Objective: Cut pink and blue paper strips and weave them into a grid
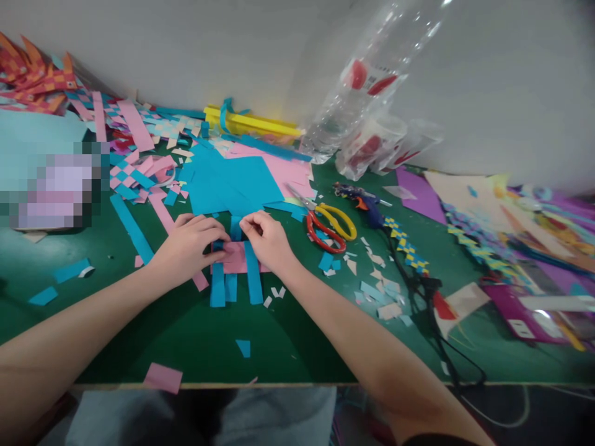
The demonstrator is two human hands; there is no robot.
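Observation:
My left hand (pixel 193 246) curls over the left end of a small weave, thumb and fingertips closed on a blue paper strip and the pink paper (pixel 235 257) beneath. My right hand (pixel 269 238) pinches the top of a blue paper strip (pixel 253 275) that crosses the pink paper. Between the hands another blue strip (pixel 235 228) stands up past the pink edge. Lower strip ends hang toward me on the green table. Scissors (pixel 332 226) with red and yellow handles lie just right of my right hand, blades pointing away.
Blue paper sheets (pixel 227 179) lie behind my hands. Pink and blue woven pieces (pixel 132 176) are heaped at left. A glue gun (pixel 369 207) with a black cable, paper scraps (pixel 381 291) and a purple box (pixel 515 313) lie right. Plastic-wrapped cups (pixel 372 145) lean on the wall.

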